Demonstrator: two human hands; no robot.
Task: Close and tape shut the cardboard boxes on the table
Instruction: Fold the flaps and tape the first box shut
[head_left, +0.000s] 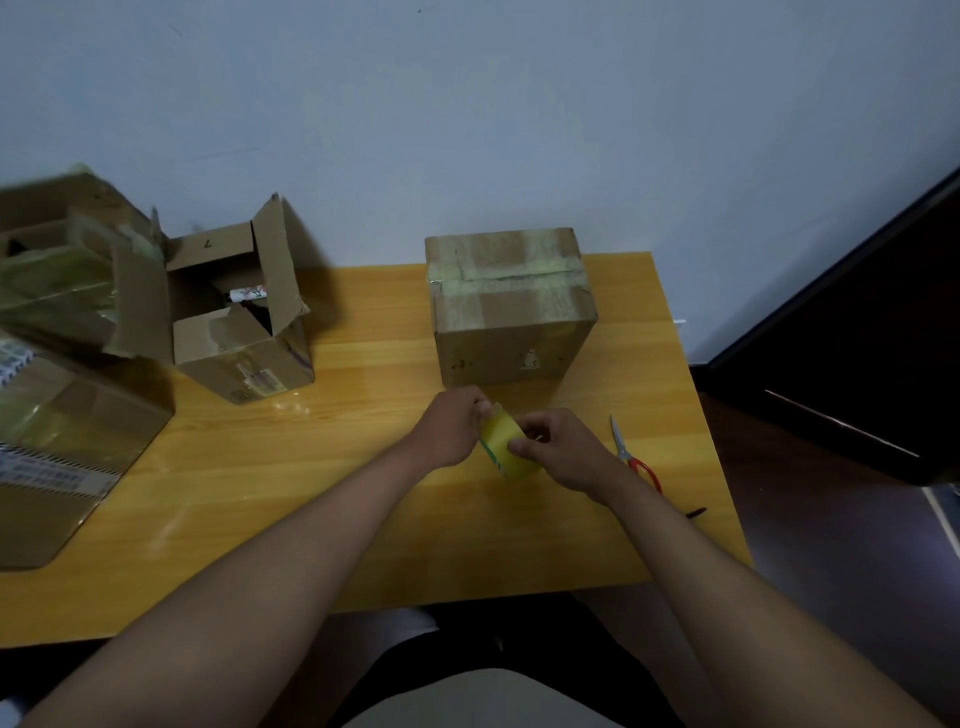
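Both hands, left hand (451, 432) and right hand (563, 451), gripped the tape roll (506, 440) above the counter (363, 467), near the taped box (511, 306).

Both forearms bare to frame edge, no sleeves visible. Left hand (451, 435), right hand (563, 451): no rings, watch or gloves. Dark clothing on lap.

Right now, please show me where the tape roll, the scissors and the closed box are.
tape roll (506, 441), head view, on its yellowish outer side between both hands.
scissors (644, 468), head view, on the red handle.
closed box (511, 340), head view, on its front wall.
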